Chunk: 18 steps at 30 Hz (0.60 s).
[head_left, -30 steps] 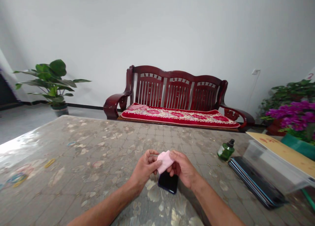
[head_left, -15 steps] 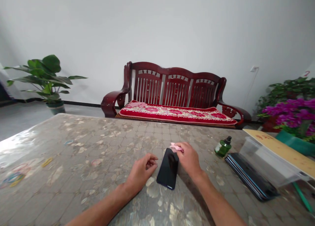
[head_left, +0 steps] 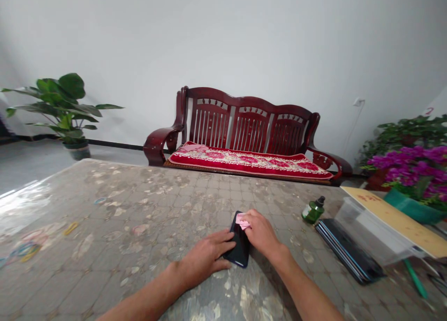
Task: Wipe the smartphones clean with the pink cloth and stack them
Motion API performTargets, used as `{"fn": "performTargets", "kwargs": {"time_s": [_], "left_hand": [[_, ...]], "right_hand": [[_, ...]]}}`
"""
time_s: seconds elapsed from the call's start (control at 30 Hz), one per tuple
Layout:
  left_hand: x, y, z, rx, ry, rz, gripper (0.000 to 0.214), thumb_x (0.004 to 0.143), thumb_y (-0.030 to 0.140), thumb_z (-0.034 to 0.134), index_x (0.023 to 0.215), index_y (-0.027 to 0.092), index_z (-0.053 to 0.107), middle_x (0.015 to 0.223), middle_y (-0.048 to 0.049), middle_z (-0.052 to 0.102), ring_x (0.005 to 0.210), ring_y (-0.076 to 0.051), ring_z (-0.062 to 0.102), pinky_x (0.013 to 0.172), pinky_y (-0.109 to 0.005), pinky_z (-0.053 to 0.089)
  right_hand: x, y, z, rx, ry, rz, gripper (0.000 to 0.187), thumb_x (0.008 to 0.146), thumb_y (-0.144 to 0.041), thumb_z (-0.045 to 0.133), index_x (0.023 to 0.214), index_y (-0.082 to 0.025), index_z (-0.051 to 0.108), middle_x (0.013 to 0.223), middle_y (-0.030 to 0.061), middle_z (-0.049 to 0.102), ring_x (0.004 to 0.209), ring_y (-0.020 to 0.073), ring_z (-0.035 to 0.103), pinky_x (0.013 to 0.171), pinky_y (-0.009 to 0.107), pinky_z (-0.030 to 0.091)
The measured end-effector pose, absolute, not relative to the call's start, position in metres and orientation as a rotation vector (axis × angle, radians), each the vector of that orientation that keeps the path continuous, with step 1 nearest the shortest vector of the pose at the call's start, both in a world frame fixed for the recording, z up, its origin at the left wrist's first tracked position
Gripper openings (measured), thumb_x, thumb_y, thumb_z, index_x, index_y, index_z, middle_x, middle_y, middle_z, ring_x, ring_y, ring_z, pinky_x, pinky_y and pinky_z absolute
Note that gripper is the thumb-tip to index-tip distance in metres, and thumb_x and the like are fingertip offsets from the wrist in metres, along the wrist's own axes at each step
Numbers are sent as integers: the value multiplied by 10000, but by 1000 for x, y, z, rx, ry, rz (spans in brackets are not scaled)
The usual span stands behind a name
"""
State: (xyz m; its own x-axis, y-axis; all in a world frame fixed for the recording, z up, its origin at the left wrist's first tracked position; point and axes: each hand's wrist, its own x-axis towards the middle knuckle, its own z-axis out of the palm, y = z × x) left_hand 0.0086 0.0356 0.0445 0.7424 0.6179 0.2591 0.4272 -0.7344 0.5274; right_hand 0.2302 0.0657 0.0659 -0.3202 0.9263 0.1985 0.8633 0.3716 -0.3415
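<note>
A black smartphone [head_left: 239, 251] lies face up on the patterned tabletop in front of me. My left hand [head_left: 209, 252] is open, its stretched fingertips resting on the phone's left edge and the thumb near its lower left corner. Pinched in the fingers of my right hand [head_left: 259, 230] is a small folded pink cloth [head_left: 242, 221], which sits over the upper part of the screen. The right fingertips are partly hidden behind the cloth.
To the right stand a green bottle [head_left: 313, 210], a stack of phones [head_left: 349, 251], and a clear plastic bin [head_left: 363, 232] with a yellow board [head_left: 398, 221] on top. Rubber bands [head_left: 30, 251] lie at left. A wooden bench [head_left: 244, 130] stands beyond the table.
My left hand has moved right from beside the phone onto its left edge, with its fingers straightened. The pink cloth has come down from the phone's top edge onto the screen.
</note>
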Motion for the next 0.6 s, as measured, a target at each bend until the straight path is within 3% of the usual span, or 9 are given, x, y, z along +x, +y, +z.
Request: {"fn": "performTargets", "kwargs": {"time_s": [0.13,0.3,0.6], "left_hand": [[11,33,46,2501,771,607,334,885,187,661,1216,235,647,1341,-85,614,1299,-260,528,1110,-403,414],[14,31,42,2536,813,578,354,891,157,642,1238,220,622,1334,-89,622,1289,-248,540,1106,-394,423],[17,27,38,2632,914,505,401,880,152,661,1274,203,613,1379,-103,594,1275,-248,558,1097,-385,437]], "right_hand": [[231,60,71,-1467,-2389,130,351,799,-44,488,973,-211,743,1121,69,697,1075,233,571,965,349,416],[235,40,55,-1381,-2402,142,457,853,-36,455,1226,-193,668,1224,73,683,1169,220,570,1070,373,403],[244,58,47,-1534,-2355,2,468,866,-28,427,1243,-167,666,1279,97,659,1203,227,591,1077,396,437]]}}
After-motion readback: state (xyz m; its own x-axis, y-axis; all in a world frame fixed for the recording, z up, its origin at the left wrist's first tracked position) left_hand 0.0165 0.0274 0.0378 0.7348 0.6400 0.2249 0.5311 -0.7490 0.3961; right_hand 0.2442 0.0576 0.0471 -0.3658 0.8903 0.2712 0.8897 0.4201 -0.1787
